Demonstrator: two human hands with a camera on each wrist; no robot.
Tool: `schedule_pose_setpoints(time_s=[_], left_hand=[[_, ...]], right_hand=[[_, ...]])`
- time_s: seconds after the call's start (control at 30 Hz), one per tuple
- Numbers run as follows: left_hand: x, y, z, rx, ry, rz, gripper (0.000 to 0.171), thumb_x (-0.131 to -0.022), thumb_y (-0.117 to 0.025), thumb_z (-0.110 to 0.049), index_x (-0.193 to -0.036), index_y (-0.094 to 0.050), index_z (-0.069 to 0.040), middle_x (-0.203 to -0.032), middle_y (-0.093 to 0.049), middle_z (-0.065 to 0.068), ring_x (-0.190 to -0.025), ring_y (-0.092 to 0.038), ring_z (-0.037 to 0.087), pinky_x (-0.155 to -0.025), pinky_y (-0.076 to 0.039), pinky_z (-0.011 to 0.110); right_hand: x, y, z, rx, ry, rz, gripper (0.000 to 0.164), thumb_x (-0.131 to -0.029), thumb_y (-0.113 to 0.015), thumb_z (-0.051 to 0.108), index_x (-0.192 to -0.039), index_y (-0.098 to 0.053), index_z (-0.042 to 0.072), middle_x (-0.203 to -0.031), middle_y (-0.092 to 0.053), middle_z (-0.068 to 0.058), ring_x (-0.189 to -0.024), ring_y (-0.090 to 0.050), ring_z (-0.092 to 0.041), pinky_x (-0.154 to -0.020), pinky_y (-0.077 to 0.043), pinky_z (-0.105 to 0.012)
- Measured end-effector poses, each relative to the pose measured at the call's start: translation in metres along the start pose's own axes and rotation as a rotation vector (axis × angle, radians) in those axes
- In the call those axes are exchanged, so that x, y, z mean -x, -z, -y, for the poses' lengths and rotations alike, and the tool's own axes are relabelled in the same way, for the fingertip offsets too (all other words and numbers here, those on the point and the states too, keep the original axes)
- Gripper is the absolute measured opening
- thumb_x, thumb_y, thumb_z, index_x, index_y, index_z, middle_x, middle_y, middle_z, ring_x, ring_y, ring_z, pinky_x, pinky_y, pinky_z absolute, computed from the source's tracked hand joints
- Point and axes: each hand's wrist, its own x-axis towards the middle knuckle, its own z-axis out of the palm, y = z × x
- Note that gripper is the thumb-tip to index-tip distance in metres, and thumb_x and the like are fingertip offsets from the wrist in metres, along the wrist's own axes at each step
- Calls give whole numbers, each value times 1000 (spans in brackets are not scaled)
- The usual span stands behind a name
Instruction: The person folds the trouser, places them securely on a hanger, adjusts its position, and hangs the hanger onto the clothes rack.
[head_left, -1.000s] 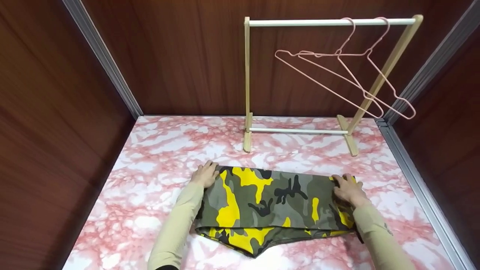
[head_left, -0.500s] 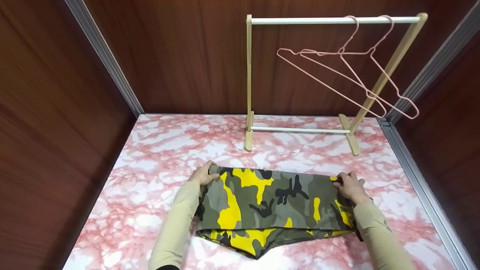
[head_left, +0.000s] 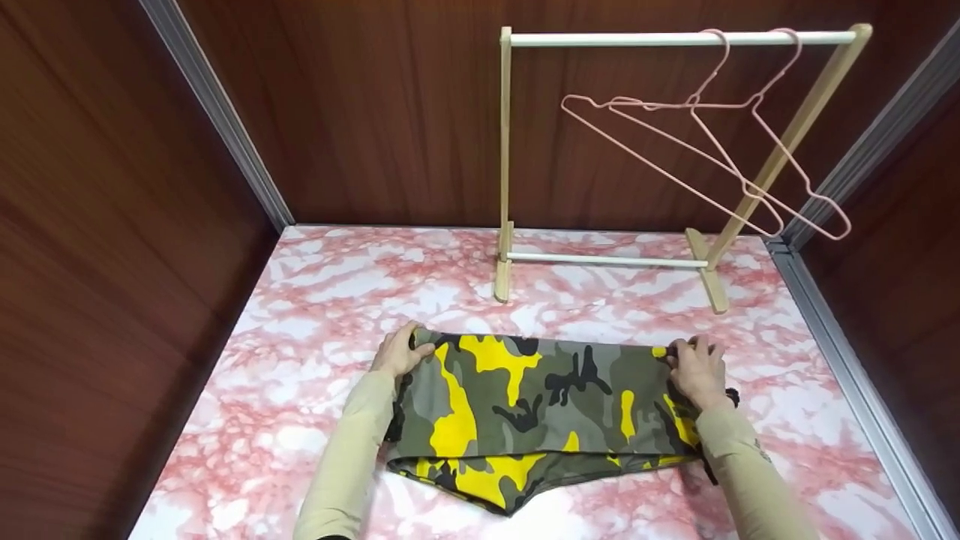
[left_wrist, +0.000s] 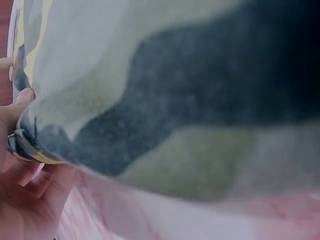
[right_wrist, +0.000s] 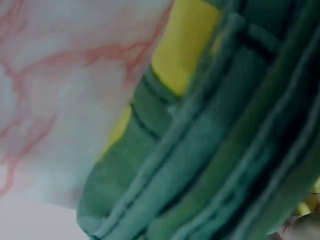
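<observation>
Folded camouflage trousers point(head_left: 540, 405) in grey, olive, black and yellow lie across the front of the table, a pointed flap sticking out toward me below the upper layer. My left hand point(head_left: 400, 354) pinches their far left corner, thumb on top; in the left wrist view the fingers of that hand point(left_wrist: 35, 195) reach under the cloth. At the far right corner, my right hand point(head_left: 697, 373) grips the edge with bent fingers. Stacked cloth layers of the trousers point(right_wrist: 200, 150) fill much of the right wrist view, hiding most of that hand.
Behind the trousers, a wooden rack point(head_left: 504, 150) with a white top rail point(head_left: 615, 40) stands on the pink marbled table point(head_left: 360, 270). Two pink hangers point(head_left: 637, 145) hang toward its right end. Brown wood-grain panels point(head_left: 390, 112) enclose the back and sides.
My left hand has gone from resting on the corner to pinching it, thumb above. My right fingers have closed on the right corner. The trousers have barely shifted; the head view has drifted slightly.
</observation>
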Motion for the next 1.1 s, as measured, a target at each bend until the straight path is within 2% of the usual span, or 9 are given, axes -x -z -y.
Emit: schedule_pose_setpoints(time_s=[0.1,0.23,0.3,0.4,0.5,0.63,0.8,0.97,1.1], left_hand=[[1,3,4,41,47,19,49,-96,-68,-34,-135,-56,-8,-135,-61,21,-123,-58,41,-104,-47,53],[6,12,10,139,103,54,37,-91,-73,-34,-106,-68,-1,-90,-67,11,-85,-63,25,-85,-53,36],[9,17,12,237,130,108,30,-90,-75,-31,-88,-67,-3,-74,-61,2,-71,-58,16,-74,-51,28],[13,24,15,353,180,189,29,-89,-77,-26,-75,-59,-8,-65,-56,-4,-61,-57,11,-65,-51,24],[17,30,17,333,199,210,27,-88,-78,-25,-75,-61,-9,-65,-60,-3,-58,-60,11,-62,-55,26],[21,34,16,296,196,211,24,-86,-80,-24,-89,-70,-3,-72,-66,0,-60,-64,12,-67,-61,32],[29,35,17,338,184,234,25,-84,-81,-18,-93,-71,2,-81,-72,6,-70,-70,14,-74,-63,34],[34,32,21,382,157,256,29,-84,-81,-15,-98,-72,8,-90,-78,16,-73,-73,13,-77,-63,33],[38,28,23,410,167,217,33,-83,-81,-16,-102,-69,8,-92,-76,16,-72,-71,11,-76,-62,30]], right_hand=[[0,2,-1,13,-15,22,35,-97,-55,13,-126,-52,-7,-132,-38,-39,-121,-33,-64,-89,-43,-71],[4,3,-6,-19,4,-24,38,-98,-56,13,-130,-52,-7,-135,-38,-38,-124,-33,-63,-92,-40,-73],[8,4,-8,-35,36,-81,38,-95,-60,10,-128,-54,-7,-134,-40,-38,-123,-34,-62,-94,-38,-73],[13,7,-11,-55,92,-150,37,-88,-67,5,-122,-58,-8,-132,-43,-37,-121,-35,-60,-96,-35,-71],[17,10,-12,-56,121,-166,36,-85,-70,4,-118,-61,-8,-130,-45,-36,-121,-35,-58,-96,-33,-70],[20,16,-14,-64,122,-142,33,-86,-70,5,-116,-61,-7,-131,-44,-35,-122,-33,-58,-97,-31,-71],[17,30,-19,-110,134,-171,33,-84,-71,4,-115,-62,-8,-130,-45,-37,-121,-34,-60,-101,-28,-74],[9,58,-21,-139,160,-258,34,-84,-68,1,-116,-62,-8,-130,-46,-38,-116,-36,-60,-99,-28,-72],[-2,88,-16,-139,184,-341,33,-85,-65,1,-116,-61,-10,-129,-47,-37,-115,-37,-58,-98,-28,-68]])
